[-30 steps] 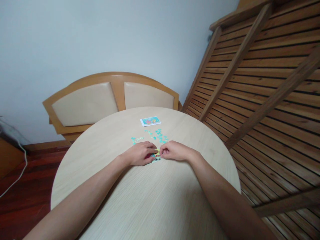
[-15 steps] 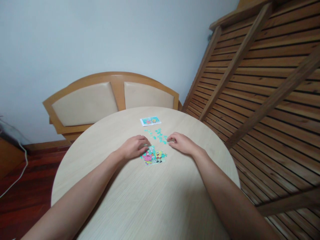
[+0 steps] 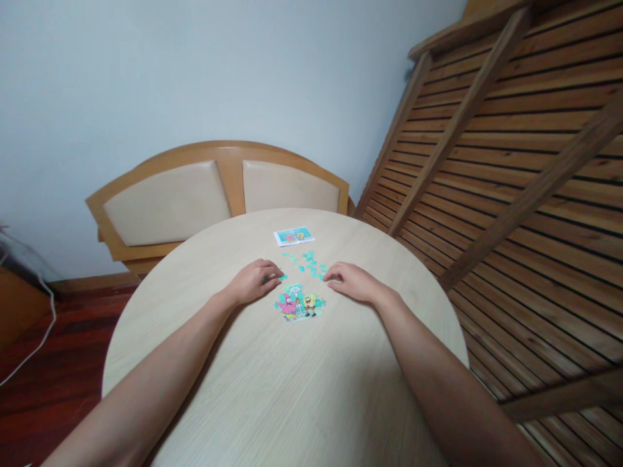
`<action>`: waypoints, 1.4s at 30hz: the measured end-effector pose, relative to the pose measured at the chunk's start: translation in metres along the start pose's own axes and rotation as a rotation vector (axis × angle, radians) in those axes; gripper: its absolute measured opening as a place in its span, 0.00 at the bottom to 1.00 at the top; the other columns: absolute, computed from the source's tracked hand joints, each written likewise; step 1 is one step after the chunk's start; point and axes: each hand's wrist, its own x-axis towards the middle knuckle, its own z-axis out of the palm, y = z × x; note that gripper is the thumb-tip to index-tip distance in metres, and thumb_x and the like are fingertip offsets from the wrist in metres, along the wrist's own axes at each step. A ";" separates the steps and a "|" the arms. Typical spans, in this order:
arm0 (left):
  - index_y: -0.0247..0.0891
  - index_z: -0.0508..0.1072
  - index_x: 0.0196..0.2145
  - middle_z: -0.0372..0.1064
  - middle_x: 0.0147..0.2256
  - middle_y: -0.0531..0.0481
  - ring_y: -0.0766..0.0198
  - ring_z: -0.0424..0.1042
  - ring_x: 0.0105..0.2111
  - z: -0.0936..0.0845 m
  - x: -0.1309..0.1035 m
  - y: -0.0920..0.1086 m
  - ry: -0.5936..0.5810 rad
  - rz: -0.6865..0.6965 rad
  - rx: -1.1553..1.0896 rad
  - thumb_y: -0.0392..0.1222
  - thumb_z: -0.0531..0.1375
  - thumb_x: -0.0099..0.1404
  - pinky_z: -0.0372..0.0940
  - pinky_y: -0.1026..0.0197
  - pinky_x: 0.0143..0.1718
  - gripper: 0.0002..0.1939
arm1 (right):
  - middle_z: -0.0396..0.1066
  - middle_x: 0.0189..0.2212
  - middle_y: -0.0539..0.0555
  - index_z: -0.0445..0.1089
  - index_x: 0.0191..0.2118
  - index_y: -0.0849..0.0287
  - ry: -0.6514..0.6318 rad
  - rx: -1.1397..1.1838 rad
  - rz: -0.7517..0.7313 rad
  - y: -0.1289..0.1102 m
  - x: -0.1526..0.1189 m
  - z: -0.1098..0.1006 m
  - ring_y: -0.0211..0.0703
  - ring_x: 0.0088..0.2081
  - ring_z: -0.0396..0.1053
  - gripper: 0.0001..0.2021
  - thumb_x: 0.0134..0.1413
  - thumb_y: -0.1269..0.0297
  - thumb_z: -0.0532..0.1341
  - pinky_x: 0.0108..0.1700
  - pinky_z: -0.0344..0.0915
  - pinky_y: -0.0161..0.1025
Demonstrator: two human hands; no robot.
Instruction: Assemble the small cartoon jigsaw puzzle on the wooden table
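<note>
A partly joined jigsaw puzzle (image 3: 304,305) with pink and yellow cartoon figures lies flat on the round table (image 3: 272,389). Just beyond its upper left corner is my left hand (image 3: 254,281), with a small teal puzzle piece (image 3: 283,277) pinched at its fingertips. Loose teal puzzle pieces (image 3: 311,264) are scattered behind the puzzle. My right hand (image 3: 354,281) rests at their right edge, fingers curved and a little apart, and no piece shows clearly between them.
A picture card (image 3: 294,236) of the same cartoon lies behind the loose pieces. Beyond the table stands a wooden headboard with cream panels (image 3: 168,202) against the wall. A slatted wooden frame (image 3: 487,194) leans on the right. A white cable (image 3: 48,318) hangs at left.
My left hand has drawn back from the puzzle, up and to the left, uncovering the puzzle's top left part. My right hand has barely shifted.
</note>
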 end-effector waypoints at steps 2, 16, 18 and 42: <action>0.40 0.78 0.48 0.75 0.45 0.42 0.56 0.73 0.46 0.003 0.002 0.002 0.007 0.004 0.028 0.47 0.55 0.72 0.66 0.51 0.52 0.15 | 0.75 0.41 0.57 0.78 0.43 0.61 0.001 0.002 0.007 0.000 0.000 0.000 0.44 0.40 0.71 0.10 0.56 0.69 0.63 0.45 0.63 0.37; 0.39 0.77 0.41 0.77 0.39 0.47 0.58 0.73 0.41 0.008 0.008 0.016 0.001 -0.056 -0.069 0.35 0.56 0.67 0.66 0.53 0.49 0.10 | 0.75 0.43 0.59 0.78 0.45 0.62 -0.005 0.000 0.010 0.000 -0.001 0.000 0.44 0.41 0.71 0.11 0.57 0.67 0.63 0.46 0.64 0.38; 0.38 0.77 0.43 0.77 0.40 0.47 0.58 0.73 0.42 0.007 0.009 0.017 0.002 -0.073 -0.083 0.35 0.56 0.67 0.66 0.54 0.49 0.10 | 0.75 0.43 0.59 0.77 0.45 0.62 -0.008 -0.005 0.009 0.000 -0.001 0.000 0.44 0.41 0.71 0.11 0.57 0.67 0.63 0.47 0.64 0.38; 0.38 0.77 0.37 0.77 0.38 0.46 0.58 0.73 0.40 -0.003 0.015 0.038 0.012 -0.137 -0.183 0.39 0.57 0.68 0.64 0.54 0.49 0.09 | 0.75 0.43 0.58 0.77 0.46 0.60 0.111 0.018 -0.093 -0.023 0.001 0.005 0.42 0.38 0.71 0.11 0.59 0.67 0.62 0.45 0.65 0.39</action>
